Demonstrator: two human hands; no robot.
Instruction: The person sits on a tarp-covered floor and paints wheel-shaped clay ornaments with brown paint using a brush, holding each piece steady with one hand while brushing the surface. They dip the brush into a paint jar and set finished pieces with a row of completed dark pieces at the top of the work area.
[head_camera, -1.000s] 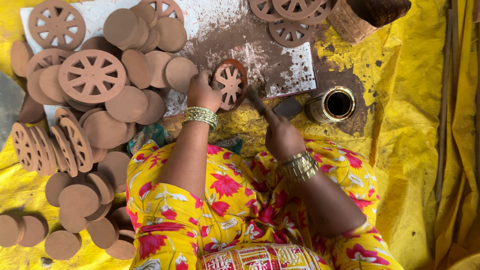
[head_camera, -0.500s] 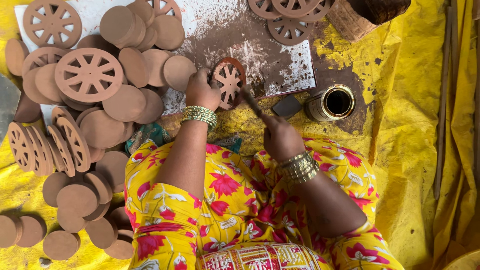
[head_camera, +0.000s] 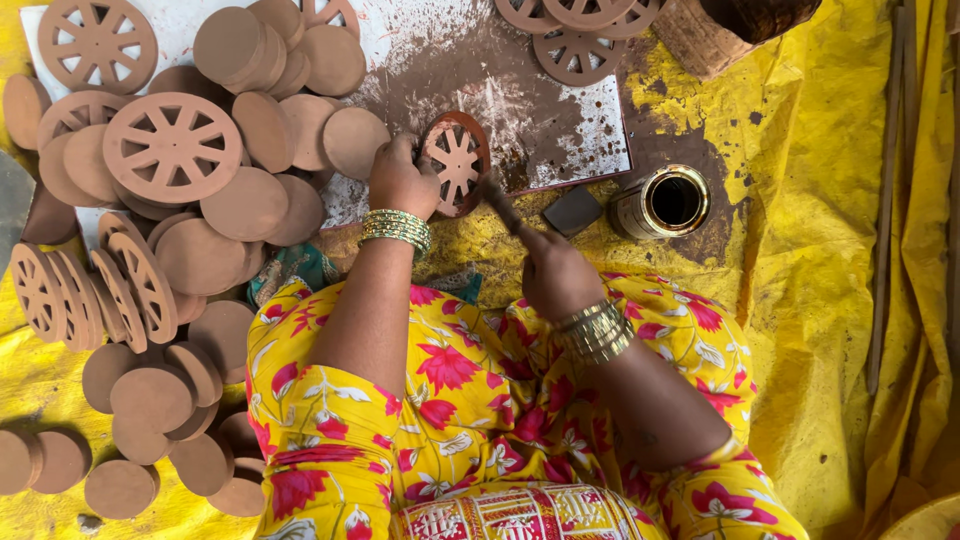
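Looking straight down, I see the left hand (head_camera: 400, 178) with its fingers curled around the edge of a clay wheel (head_camera: 455, 160), a small spoked disc with a dark red rim, holding it tilted on a paint-stained white board (head_camera: 560, 110). The right hand (head_camera: 558, 275) has its fingers closed on a thin brush (head_camera: 500, 205), whose tip sits just beside the lower right edge of the wheel. Both wrists wear stacked bangles, and the lap below is covered in yellow cloth with red flowers. Just right of the brush lies a small dark block (head_camera: 573, 209), and next to it stands an open tin of paint (head_camera: 668, 201). To the left, plain clay discs (head_camera: 240, 200) and unpainted spoked wheels (head_camera: 172, 147) lie heaped together. A yellow sheet (head_camera: 810, 250) covers the floor.
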